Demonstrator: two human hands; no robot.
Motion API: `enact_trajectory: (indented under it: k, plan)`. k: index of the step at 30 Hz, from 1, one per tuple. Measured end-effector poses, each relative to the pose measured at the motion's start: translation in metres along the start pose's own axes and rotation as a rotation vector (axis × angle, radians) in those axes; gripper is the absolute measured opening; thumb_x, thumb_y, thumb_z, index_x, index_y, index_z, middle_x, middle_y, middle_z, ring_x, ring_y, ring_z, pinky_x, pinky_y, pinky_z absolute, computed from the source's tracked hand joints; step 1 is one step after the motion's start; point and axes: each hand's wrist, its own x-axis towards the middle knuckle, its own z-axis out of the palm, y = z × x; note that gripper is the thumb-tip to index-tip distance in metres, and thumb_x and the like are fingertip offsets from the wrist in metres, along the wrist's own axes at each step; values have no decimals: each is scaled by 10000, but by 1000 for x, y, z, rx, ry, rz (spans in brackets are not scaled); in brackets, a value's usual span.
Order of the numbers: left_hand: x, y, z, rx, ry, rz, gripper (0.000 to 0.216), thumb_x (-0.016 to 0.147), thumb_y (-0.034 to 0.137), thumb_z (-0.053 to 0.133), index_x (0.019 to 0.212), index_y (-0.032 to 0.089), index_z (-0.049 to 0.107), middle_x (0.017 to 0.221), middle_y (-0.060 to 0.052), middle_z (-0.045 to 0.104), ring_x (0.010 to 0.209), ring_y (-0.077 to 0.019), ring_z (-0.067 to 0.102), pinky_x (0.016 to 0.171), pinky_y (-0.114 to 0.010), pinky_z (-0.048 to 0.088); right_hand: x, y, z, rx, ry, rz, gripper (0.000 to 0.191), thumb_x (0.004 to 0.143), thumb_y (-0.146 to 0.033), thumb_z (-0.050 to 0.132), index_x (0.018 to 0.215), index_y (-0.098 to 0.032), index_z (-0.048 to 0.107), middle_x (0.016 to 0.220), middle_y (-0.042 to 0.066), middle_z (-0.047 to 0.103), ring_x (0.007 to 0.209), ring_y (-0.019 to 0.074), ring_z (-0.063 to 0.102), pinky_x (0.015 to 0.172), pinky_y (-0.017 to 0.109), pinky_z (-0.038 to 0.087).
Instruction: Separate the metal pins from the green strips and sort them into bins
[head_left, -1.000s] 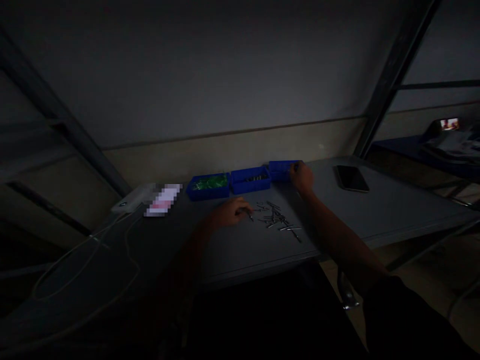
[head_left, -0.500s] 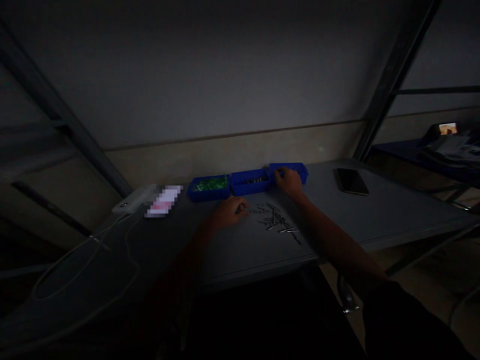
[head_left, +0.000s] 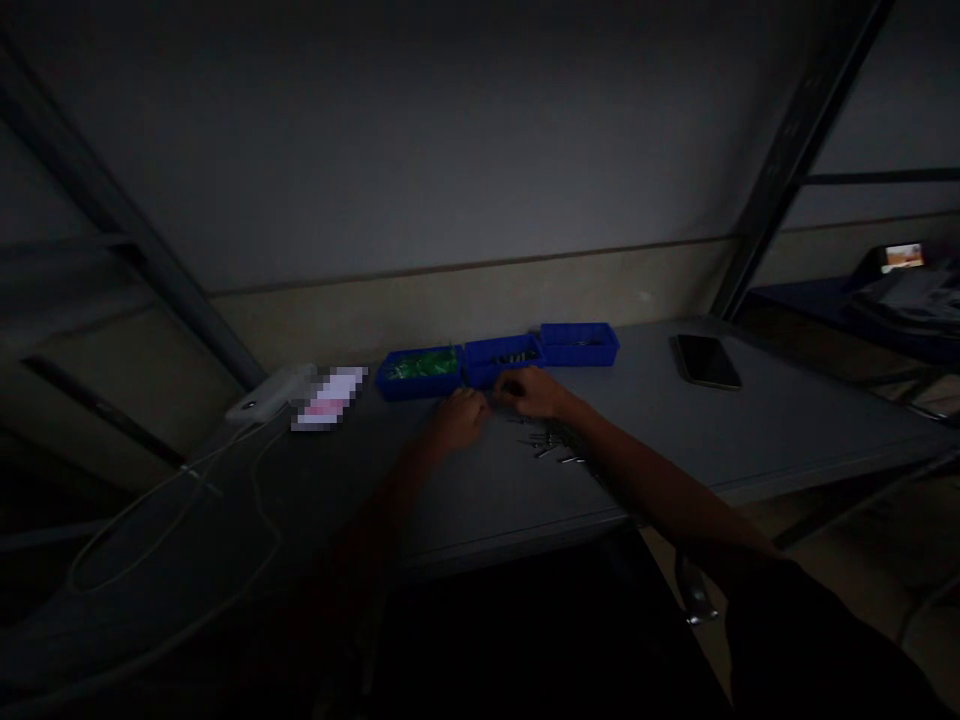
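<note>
The scene is very dim. Three blue bins stand in a row at the back of a grey table [head_left: 787,420]: the left bin [head_left: 417,371] holds green parts, the middle bin [head_left: 501,357] holds small metal pieces, and the right bin [head_left: 579,342] looks dark inside. My left hand [head_left: 459,418] and my right hand [head_left: 529,392] lie close together on the table just in front of the middle bin, fingers curled. Several thin metal pins [head_left: 555,444] are scattered under and beside my right forearm. What the fingers hold is too dark to see.
A dark phone [head_left: 705,360] lies face up at the table's right. A white device [head_left: 271,396] with a white cable [head_left: 180,500] sits at the left, next to a pink-and-white card [head_left: 328,398]. Metal frame posts rise left and right; another table stands far right.
My right hand has left the right blue bin and moved left and nearer, meeting my left hand in front of the middle bin. My left hand has shifted slightly towards the bins.
</note>
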Motion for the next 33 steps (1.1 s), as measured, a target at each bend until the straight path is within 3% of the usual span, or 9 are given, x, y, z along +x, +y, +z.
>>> enact_trajectory:
  k: [8, 15, 22, 29, 33]
  plan:
    - [5, 0, -7, -129, 122, -63, 179, 867, 205, 399, 839, 174, 573, 846, -54, 614, 833, -191, 532, 784, -324, 413, 0, -1, -2, 65, -8, -72, 177, 760, -130, 510, 887, -138, 634, 683, -4, 609, 568, 89, 480, 557, 192, 307]
    - [4, 3, -8, -236, 241, -28, 117, 846, 226, 460, 854, 166, 561, 801, -37, 610, 809, -178, 535, 776, -311, 420, 1, 3, -1, 26, 29, -46, 213, 870, -233, 452, 903, -132, 636, 781, 45, 646, 668, 114, 535, 609, 204, 320]
    - [3, 10, -11, -177, 313, 12, 135, 847, 234, 468, 788, 166, 569, 802, -47, 609, 824, -185, 541, 799, -316, 410, 1, 2, -3, -23, 55, -43, 311, 918, -306, 397, 837, -123, 635, 727, 40, 629, 623, 109, 508, 589, 218, 289]
    - [3, 13, -10, -259, 254, -37, 222, 875, 268, 424, 821, 157, 609, 779, -40, 641, 745, -164, 576, 727, -281, 431, 2, 3, -7, -25, 96, -45, 285, 900, -300, 424, 784, -130, 621, 663, 14, 602, 580, 99, 486, 561, 218, 274]
    - [1, 18, -5, -269, 134, -35, 176, 825, 268, 519, 895, 147, 624, 818, -46, 647, 760, -165, 591, 721, -271, 446, 3, 20, -21, -91, 302, 171, 350, 903, -368, 383, 783, -147, 627, 678, 42, 625, 585, 131, 517, 565, 242, 298]
